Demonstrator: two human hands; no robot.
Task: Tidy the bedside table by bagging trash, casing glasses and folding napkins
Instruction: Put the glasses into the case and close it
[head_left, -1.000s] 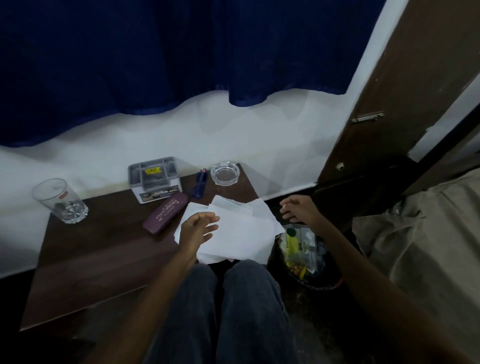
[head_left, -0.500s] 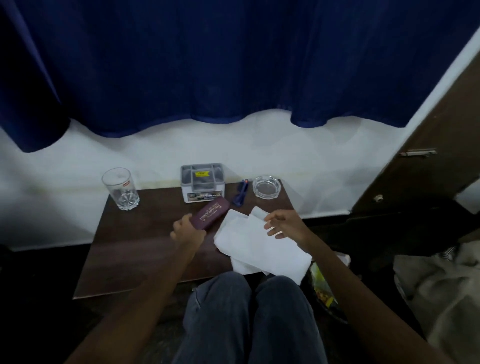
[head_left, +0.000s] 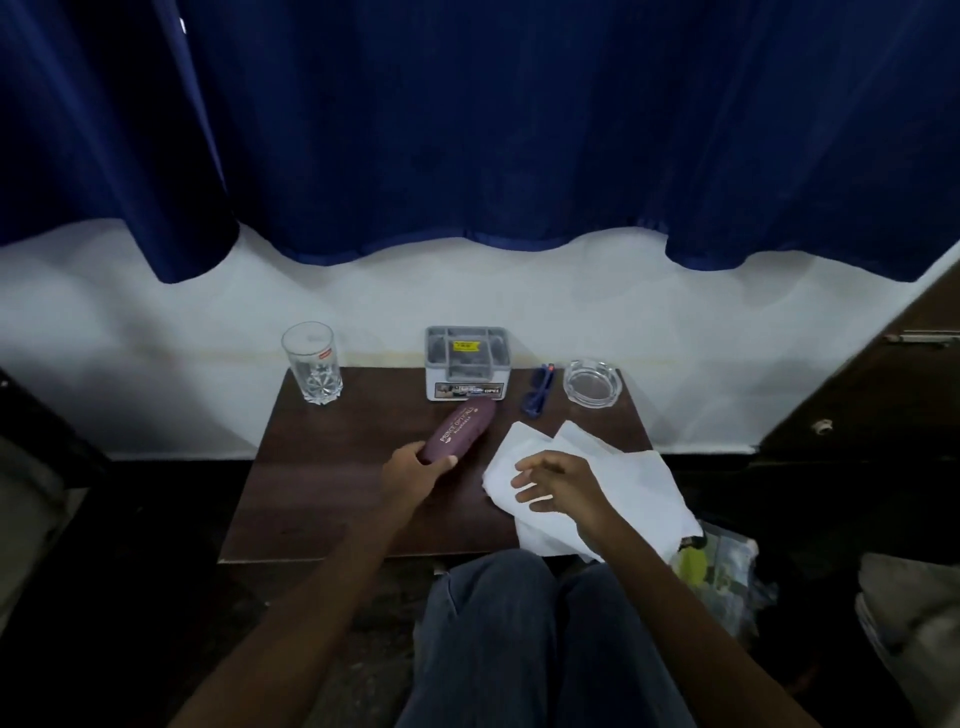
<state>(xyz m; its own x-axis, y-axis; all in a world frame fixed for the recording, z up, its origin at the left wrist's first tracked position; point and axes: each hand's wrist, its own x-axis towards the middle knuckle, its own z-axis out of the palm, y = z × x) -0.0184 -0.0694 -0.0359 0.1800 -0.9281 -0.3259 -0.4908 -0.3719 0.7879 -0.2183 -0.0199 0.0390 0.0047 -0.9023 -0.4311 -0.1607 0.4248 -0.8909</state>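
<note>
A maroon glasses case (head_left: 462, 428) with gold lettering lies slanted on the dark wooden bedside table (head_left: 322, 499). My left hand (head_left: 413, 475) grips its near end. Folded blue glasses (head_left: 539, 389) lie at the back, between a grey box and an ashtray. Several white napkins (head_left: 628, 488) sprawl over the table's right front corner. My right hand (head_left: 558, 486) hovers over them with fingers spread, holding nothing. A bag of trash (head_left: 719, 569) sits on the floor right of the table.
A clear drinking glass (head_left: 311, 369) stands at the back left. A grey compartment box (head_left: 466, 362) and a glass ashtray (head_left: 592, 383) sit along the back edge. A blue curtain (head_left: 467, 130) hangs above. My knees (head_left: 530, 613) are below the table's front edge.
My left hand moved from the napkins to the glasses case and closed on its end. My right hand came from the trash bag to above the napkins. The view swung left.
</note>
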